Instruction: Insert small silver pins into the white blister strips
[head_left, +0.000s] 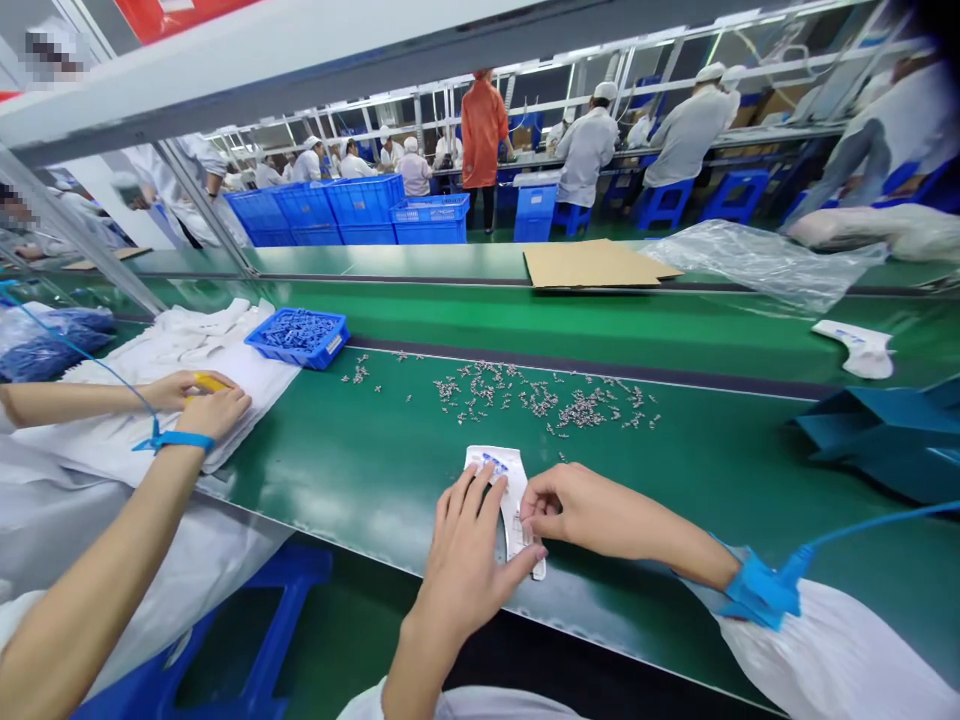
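Note:
A curved white plastic shell [514, 490] lies on the green work surface in front of me, with small blue parts [493, 462] at its far end. Resting along its left side is my left hand [463, 550], fingers outstretched and the fingertips on the shell near the blue parts. From the right, my right hand [574, 508] reaches over the lower half, thumb and forefinger pinched together at the shell. What sits in that pinch is hidden or too small to make out. Beyond the shell, many tiny silvery screw-like pieces [581, 408] are scattered.
At left a co-worker's hands [214, 405] hold something yellow over a white cloth [259, 375]. A blue bin [330, 345] of blue parts stands beside it. Cardboard [596, 263], clear plastic [780, 260], another white shell [859, 350] and a dark teal holder [885, 435] lie farther off.

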